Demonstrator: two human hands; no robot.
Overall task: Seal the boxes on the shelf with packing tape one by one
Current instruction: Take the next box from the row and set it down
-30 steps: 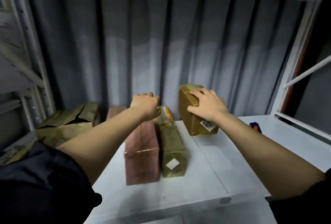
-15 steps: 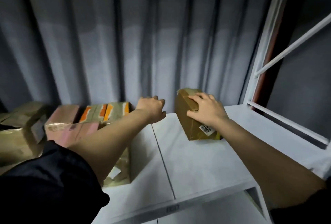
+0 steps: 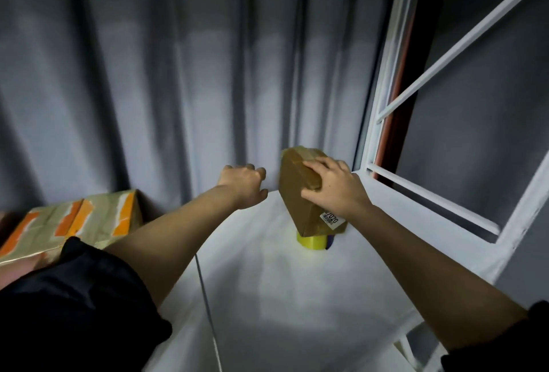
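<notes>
My right hand (image 3: 334,187) grips a small brown cardboard box (image 3: 300,193) from above, tilted, with a white label at its lower right corner. The box is raised over a yellow tape roll (image 3: 312,242) that shows just under its lower edge on the white shelf (image 3: 267,282). My left hand (image 3: 242,184) hovers just left of the box, fingers curled and holding nothing, not touching it.
A taped box with orange stripes (image 3: 77,220) lies at the left of the shelf, partly behind my left arm. A grey corrugated wall (image 3: 178,74) closes the back. The white shelf frame (image 3: 383,98) with a diagonal brace stands at the right.
The view has swung right and the boxes on the left have slid out of sight. My right hand has carried the small box to the right and lifted it, showing the yellow tape roll beneath.
</notes>
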